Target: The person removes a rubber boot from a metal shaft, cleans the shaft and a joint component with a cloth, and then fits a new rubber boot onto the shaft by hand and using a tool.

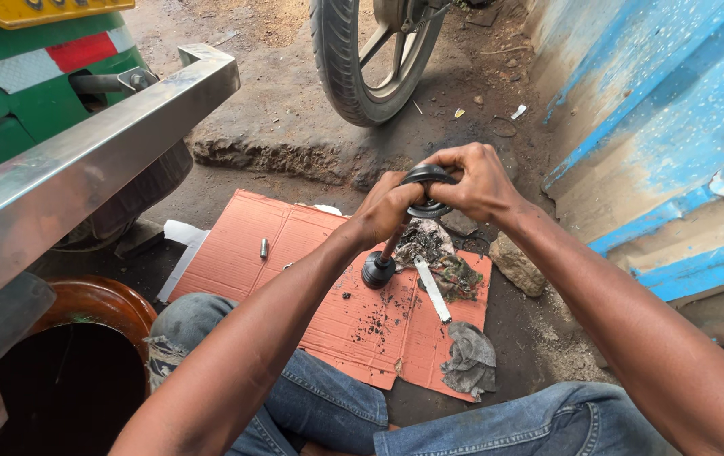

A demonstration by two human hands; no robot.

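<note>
Both my hands meet above a flattened orange cardboard sheet [353, 312] on the ground. My right hand [476, 181] grips a black rubber boot [428, 176] at the top end of a metal shaft. My left hand [387, 209] holds the same boot and shaft just below it. The shaft slants down to a dark round joint end [377, 270] that rests on the cardboard. My knees in blue jeans frame the bottom of the view.
A grey rag [470, 359], a greasy cloth heap [438, 253], a flat metal strip [433, 290] and a small metal pin [264, 247] lie on the cardboard. A motorcycle wheel [370, 59] stands ahead. A steel bumper [83, 160] of a green vehicle is left, a blue wall [666, 118] right, a stone [518, 263] beside the cardboard.
</note>
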